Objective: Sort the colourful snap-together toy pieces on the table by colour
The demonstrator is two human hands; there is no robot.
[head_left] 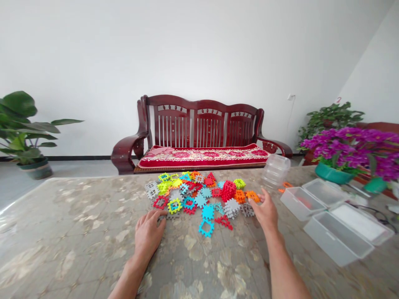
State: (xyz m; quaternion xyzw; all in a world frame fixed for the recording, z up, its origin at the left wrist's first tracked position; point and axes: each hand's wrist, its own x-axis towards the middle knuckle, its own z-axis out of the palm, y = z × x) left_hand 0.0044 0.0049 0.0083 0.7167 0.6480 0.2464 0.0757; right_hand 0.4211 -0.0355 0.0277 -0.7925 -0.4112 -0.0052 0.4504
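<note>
Both hands flanked the pile of interlocking plastic tiles (201,195): left hand (149,234) flat, holding nothing; right hand (266,211) loosely spread, fingertips touching an orange tile (252,195), best pinched by its edge.

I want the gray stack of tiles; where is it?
In the head view, the gray stack sits at the pile's right front, just left of the right hand, below the red stack.
</note>
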